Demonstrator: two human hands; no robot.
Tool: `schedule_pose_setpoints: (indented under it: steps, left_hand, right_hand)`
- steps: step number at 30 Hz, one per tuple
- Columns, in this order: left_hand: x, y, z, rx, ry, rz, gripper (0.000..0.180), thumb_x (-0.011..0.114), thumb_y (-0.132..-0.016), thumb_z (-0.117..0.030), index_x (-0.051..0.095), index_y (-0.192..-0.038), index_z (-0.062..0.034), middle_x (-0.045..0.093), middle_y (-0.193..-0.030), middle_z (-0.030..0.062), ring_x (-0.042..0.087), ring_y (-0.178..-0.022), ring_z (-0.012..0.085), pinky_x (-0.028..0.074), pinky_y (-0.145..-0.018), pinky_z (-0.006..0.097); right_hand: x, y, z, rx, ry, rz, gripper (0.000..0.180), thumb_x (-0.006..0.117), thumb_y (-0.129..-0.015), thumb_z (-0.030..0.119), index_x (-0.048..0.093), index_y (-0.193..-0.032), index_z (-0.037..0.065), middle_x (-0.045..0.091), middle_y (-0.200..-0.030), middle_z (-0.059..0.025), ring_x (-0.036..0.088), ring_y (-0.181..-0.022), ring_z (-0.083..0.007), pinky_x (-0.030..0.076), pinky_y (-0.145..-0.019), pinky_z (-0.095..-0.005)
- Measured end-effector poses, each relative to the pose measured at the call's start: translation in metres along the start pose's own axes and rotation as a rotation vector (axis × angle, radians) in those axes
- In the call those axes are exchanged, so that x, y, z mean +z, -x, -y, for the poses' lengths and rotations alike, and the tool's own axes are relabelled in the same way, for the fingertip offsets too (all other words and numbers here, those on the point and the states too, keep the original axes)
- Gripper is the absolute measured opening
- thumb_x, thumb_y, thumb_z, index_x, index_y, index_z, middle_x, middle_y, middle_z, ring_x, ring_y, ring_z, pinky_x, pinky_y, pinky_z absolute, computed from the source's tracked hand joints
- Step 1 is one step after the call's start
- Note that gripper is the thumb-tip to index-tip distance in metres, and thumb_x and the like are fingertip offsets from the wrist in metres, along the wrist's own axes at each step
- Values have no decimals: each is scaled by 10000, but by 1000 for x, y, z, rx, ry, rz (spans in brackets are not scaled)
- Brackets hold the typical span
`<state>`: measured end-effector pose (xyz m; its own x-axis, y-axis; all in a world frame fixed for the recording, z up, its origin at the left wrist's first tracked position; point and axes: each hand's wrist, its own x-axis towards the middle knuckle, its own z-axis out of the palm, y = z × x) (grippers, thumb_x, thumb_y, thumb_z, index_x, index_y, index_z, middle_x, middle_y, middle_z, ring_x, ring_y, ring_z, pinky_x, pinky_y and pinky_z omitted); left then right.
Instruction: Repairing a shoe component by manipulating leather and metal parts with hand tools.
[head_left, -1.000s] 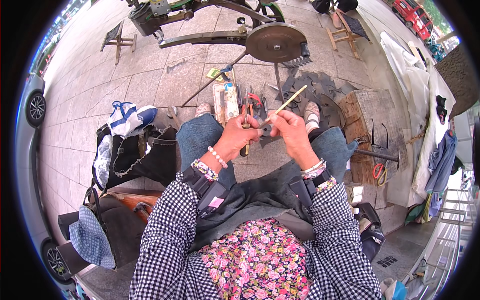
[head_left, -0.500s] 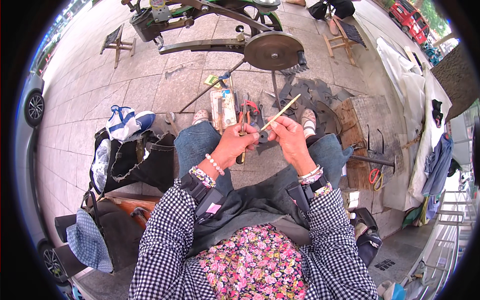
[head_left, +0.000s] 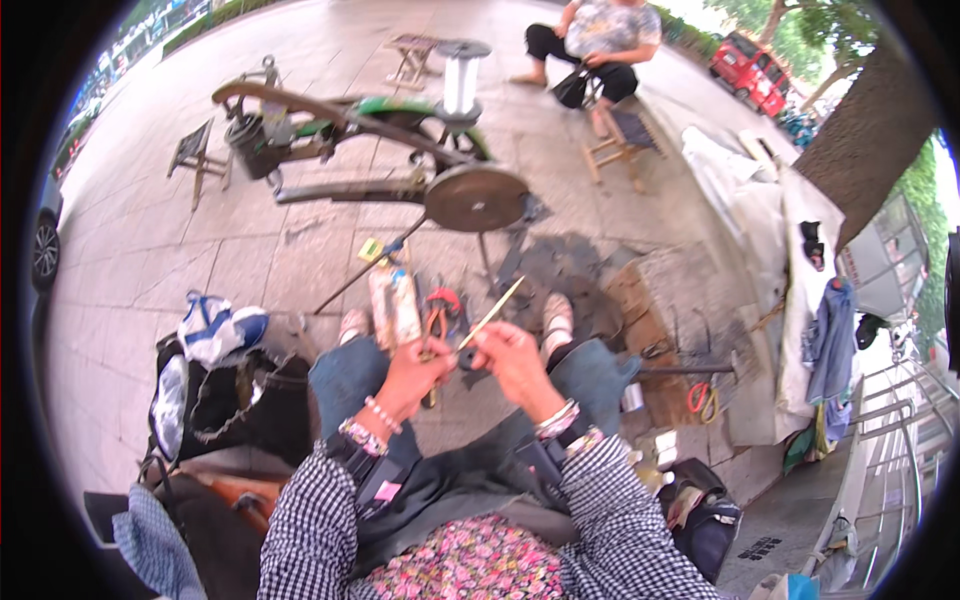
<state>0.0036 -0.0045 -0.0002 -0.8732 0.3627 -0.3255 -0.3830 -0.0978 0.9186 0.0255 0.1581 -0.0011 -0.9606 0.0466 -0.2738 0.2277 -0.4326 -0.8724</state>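
In my right hand [head_left: 510,362] I pinch a thin pale-yellow stick [head_left: 497,312], which slants up and away to the right. My left hand [head_left: 415,372] is closed close beside it, fingers around a slim tool [head_left: 430,397] whose dark and yellowish end shows below the palm; the rest is hidden and blurred. Just under the fingertips is a small dark grey piece [head_left: 466,358]; whether it is held or lies below, I cannot tell. Red-handled pliers [head_left: 441,302] lie beyond my hands, beside a long, worn, pale box [head_left: 396,305].
A hand-cranked sewing machine [head_left: 400,150] with a round wheel stands ahead. Dark scraps [head_left: 560,265] litter the paving. A wooden block [head_left: 660,345] with orange-handled scissors [head_left: 703,400] is at right, an open black bag [head_left: 250,395] at left. A person [head_left: 605,50] sits beyond a folding stool [head_left: 622,145].
My view has tilted upward, so the sewing machine shows more fully and a seated person has come into view. Both hands stay together, the stick still in my right one.
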Motion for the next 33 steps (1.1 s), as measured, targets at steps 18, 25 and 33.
schedule_pose_setpoints:
  steps: [18,25,33]
  left_hand:
    - [-3,-1,0,53,-103,-17,92,608,-672,-10,531,-721,-4,535,-620,32,501,-517,88,409,-471,209]
    - [-4,0,1,46,-149,25,94,608,-676,10,529,-724,-10,524,-667,19,496,-550,89,414,-497,216]
    - [-3,0,3,61,-161,26,83,604,-667,18,528,-691,-6,509,-608,7,476,-510,71,380,-467,204]
  right_hand:
    - [-7,2,5,-36,233,76,63,522,-759,80,519,-797,29,531,-641,-9,471,-486,-67,387,-456,-198]
    - [-5,5,5,12,186,69,39,511,-733,65,515,-760,37,520,-619,-13,474,-474,-74,381,-447,-199]
    - [-9,1,-4,-53,383,-14,70,505,-726,83,530,-699,23,453,-592,51,391,-533,-25,330,-462,-202]
